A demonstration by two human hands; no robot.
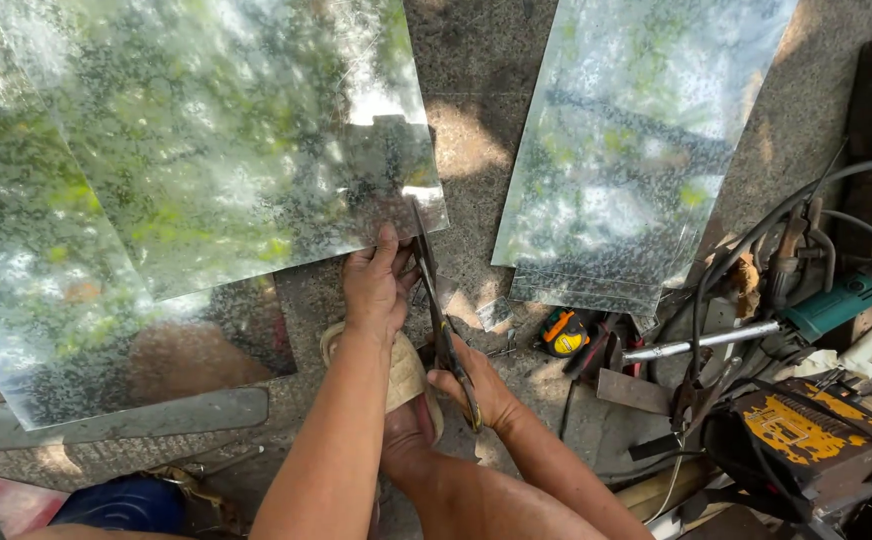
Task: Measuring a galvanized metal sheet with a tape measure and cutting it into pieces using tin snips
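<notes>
A large shiny galvanized metal sheet (206, 130) lies on the stone ground and mirrors trees and sky. My left hand (376, 285) grips its near edge at the lower right corner, thumb up on the metal. My right hand (476, 385) is closed around the handles of long tin snips (441, 320), whose blades point up into the sheet's edge just right of my left hand. My foot in a tan sandal (406, 385) rests under both forearms.
A second metal sheet (626, 140) lies to the right, a small offcut (494, 315) near it. A tape measure (563, 332), a green power tool (836, 305), cables (756, 240) and a black-and-yellow machine (806, 435) crowd the right side. A grey metal strip (116, 420) lies lower left.
</notes>
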